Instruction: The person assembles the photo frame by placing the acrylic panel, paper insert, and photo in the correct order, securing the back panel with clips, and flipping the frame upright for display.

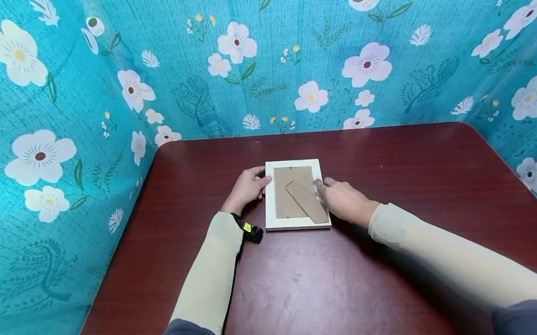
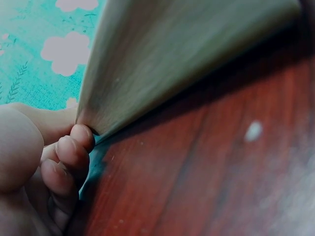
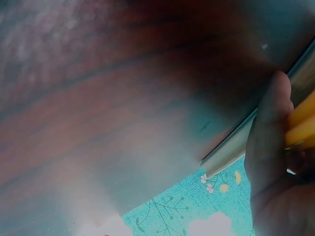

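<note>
A white picture frame (image 1: 272, 223) lies with its back up on the dark red table, showing a brown backing board (image 1: 282, 202) with a slanted easel leg (image 1: 305, 201). My left hand (image 1: 249, 185) grips the frame's left side, thumb over the top face; in the left wrist view its other fingers (image 2: 74, 152) curl at the edge. On the opposite side my right hand (image 1: 343, 199) holds the right edge. The right wrist view shows a finger (image 3: 268, 132) along that edge beside a bright yellow-orange shape (image 3: 302, 123), whose kind I cannot tell.
The dark red table (image 1: 412, 179) extends around the frame. Teal flowered cloth (image 1: 280, 59) hangs along its back and sides. A black strap with a small camera (image 1: 251, 232) sits on the left wrist.
</note>
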Tool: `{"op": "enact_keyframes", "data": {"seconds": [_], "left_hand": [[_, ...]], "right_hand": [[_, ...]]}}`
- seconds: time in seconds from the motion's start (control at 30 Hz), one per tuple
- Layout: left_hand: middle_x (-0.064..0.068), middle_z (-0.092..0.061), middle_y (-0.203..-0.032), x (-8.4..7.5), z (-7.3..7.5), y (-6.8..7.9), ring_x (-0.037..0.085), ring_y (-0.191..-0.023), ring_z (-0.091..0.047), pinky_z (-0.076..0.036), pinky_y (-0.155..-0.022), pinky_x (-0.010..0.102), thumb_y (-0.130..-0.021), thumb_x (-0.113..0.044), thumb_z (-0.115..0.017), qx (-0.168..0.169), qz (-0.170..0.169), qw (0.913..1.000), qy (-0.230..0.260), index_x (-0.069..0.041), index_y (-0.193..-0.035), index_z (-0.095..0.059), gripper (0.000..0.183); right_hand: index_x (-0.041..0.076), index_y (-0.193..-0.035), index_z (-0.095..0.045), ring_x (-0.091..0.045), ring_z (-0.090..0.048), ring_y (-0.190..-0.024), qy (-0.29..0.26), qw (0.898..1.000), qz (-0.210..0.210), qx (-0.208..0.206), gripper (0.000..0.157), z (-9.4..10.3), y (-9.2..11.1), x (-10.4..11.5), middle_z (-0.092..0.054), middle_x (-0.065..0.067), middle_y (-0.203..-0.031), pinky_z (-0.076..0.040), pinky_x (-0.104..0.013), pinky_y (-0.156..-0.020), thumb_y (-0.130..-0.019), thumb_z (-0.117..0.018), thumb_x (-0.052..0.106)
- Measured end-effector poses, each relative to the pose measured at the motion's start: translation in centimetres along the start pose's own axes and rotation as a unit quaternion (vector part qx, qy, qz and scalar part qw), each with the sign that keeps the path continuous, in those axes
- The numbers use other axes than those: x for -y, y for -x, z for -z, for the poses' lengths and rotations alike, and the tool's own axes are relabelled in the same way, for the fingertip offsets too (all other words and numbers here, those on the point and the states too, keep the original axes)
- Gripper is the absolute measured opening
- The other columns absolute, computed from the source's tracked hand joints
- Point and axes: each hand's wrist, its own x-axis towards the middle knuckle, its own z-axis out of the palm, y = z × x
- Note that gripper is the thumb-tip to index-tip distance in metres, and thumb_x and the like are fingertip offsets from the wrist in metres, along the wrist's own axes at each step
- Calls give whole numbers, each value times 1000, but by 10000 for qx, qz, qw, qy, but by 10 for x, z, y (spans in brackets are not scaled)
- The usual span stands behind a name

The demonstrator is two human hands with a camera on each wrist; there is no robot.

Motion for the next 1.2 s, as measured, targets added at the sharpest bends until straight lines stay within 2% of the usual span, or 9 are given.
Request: {"op": "enact_keyframes", "data": {"seconds": [0.23, 0.57, 0.93, 1.2], "left_hand": [[8, -57, -61, -3, 1, 1, 17, -47, -52, -47, -48, 30, -98, -24, -62, -34, -41, 10000, -23, -6, -144, -46, 51], [8, -57, -62, -3, 3, 1, 17, -48, -51, -46, -46, 29, -99, -22, -60, 14, -15, 10000, 8, -7, -144, -47, 50], [8, -56, -61, -3, 2, 3, 16, -47, -50, -46, -47, 30, -99, -24, -59, 37, -66, 10000, 4, -6, -146, -44, 52], [8, -56, -61, -4, 0, 3, 17, -47, -50, -48, -49, 33, -100, -25, -58, 73, -121, 9999, -82, -7, -147, -43, 53]], "right_hand": [[-13, -118, -60, -25, -54, -50, 13, 9998, 197, -91, 31, -1, -1, -1, -54, -13, -81, -50, -41, -44, -95, -61, 8], [-14, -118, -61, -26, -60, -56, 163, 9978, 635, -123, 31, -1, -3, -5, -62, -19, -96, -52, -40, -47, -94, -62, 6], [-11, -122, -60, -25, -58, -49, 169, 9976, 622, 263, 33, 4, -4, -6, -61, -17, -98, -52, -38, -48, -96, -60, 10], [-9, -124, -60, -27, -61, -54, 218, 9966, 572, 551, 34, 8, -4, -7, -61, -17, -101, -53, -39, -52, -97, -59, 11]]}}
